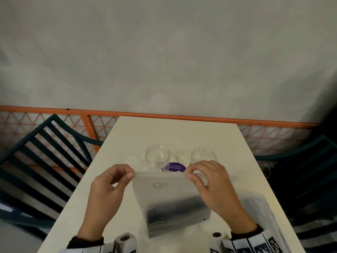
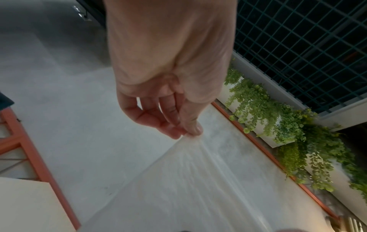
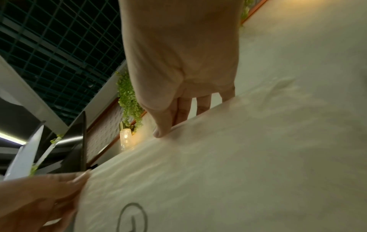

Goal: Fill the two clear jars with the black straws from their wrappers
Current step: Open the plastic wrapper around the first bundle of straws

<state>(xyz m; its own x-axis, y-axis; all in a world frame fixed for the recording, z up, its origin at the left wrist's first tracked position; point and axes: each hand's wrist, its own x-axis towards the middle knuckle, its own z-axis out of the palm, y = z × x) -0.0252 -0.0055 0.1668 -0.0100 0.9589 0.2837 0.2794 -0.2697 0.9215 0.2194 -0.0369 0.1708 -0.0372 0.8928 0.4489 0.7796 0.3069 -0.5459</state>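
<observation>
The left hand (image 1: 109, 187) and right hand (image 1: 211, 183) each pinch a top corner of the wrapper (image 1: 169, 198), held taut between them above the desk (image 1: 127, 136), straws (image 1: 175, 210) dark at its bottom, jars (image 1: 157, 157) just beyond.

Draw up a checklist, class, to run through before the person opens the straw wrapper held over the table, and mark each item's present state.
1. Left hand pinches the wrapper's top corner: ok.
2. Right hand pinches the other top corner: ok.
3. Both clear jars, left jar and right jar, stand upright with mouths open: ok.
4. Jars hold no straws yet: ok, both look empty.
5. Black straws sit at the wrapper's lower end, away from the edge being opened: ok.
6. Top edge of the wrapper already open: cannot tell.
</observation>
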